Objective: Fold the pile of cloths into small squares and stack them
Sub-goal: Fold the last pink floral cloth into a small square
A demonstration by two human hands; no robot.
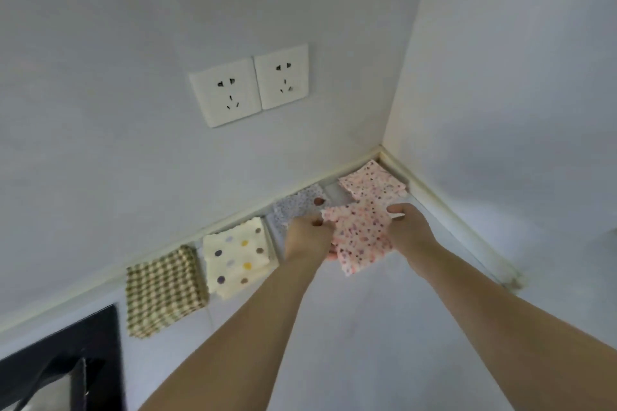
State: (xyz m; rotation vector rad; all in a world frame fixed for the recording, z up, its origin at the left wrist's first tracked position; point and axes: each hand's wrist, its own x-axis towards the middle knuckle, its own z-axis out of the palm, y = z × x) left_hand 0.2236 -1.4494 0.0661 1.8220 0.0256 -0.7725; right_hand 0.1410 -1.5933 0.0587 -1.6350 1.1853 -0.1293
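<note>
**Desk:** What's in your hands at the counter point(350, 327)?

**Caption:** Both grip one pink cloth point(362, 237), lifted just above the counter near the corner — left hand point(309, 237) pinching its left edge, right hand point(409, 227) its right. Four folded squares line the wall: check point(163, 290), dotted point(238, 255), grey point(297, 207), pink point(372, 182).

**Desk:** And to fold it well?

**Caption:** Match your corners first, keep the edges taut — then crease flat, I'd judge, and set it squarely on the pink one.

both arms stretched way out, bare forearms | left hand point(309, 237) fingers curled, pinching the pink cloth point(362, 238) edge | right hand point(409, 227) gripping the opposite edge | hands pretty close together
</note>
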